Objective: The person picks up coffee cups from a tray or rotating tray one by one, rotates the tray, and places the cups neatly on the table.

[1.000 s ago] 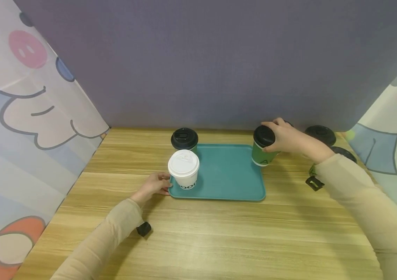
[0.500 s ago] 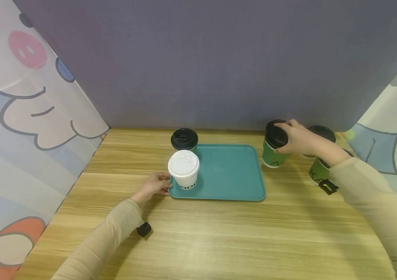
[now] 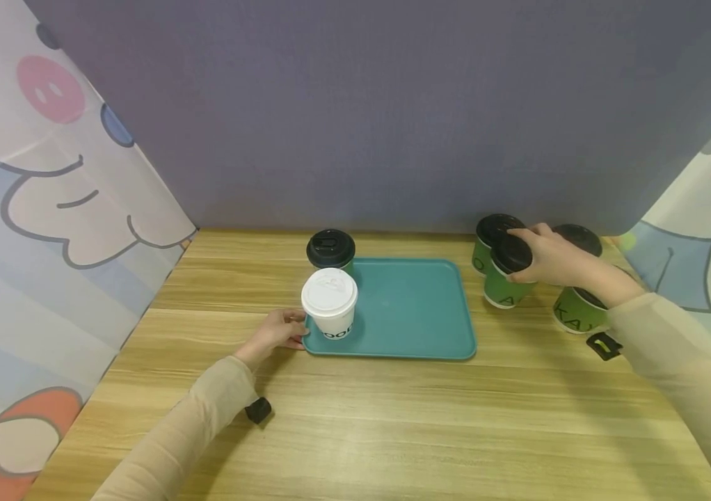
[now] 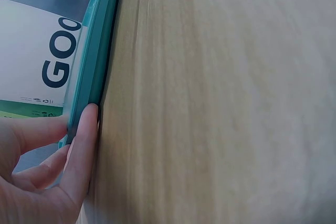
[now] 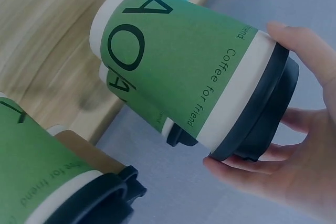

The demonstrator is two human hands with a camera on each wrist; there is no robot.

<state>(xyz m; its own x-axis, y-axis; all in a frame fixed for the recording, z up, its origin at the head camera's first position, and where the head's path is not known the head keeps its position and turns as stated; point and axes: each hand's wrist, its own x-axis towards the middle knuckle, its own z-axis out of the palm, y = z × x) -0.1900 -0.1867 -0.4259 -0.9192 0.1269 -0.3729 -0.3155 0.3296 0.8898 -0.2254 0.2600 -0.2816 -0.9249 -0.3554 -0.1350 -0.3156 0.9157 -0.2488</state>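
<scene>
While the right hand [image 3: 552,259] grips the green cup [image 3: 501,288] by its lid [image 3: 509,253], thumb on one side and fingers curled round the other, the left hand [image 3: 274,328] pinches the left edge of the tray [image 3: 414,309] between thumb and fingers. The green cup is to the right of the tray, apart from it; whether its base touches the table [image 3: 368,424] is hard to tell. Just behind it is the back cup [image 3: 482,256]; on its other side are the side cup [image 3: 571,312] and, partly hidden, the brown cup [image 5: 86,148]. On the tray, near the left hand, stands the white cup [image 3: 333,321], with the corner cup [image 3: 330,249] behind it. The step in hand looks like handling one cup while the tray is held steady. The next move seems to call for an even squeeze, so the lid stays on, and for care not to knock the cups beside it
</scene>
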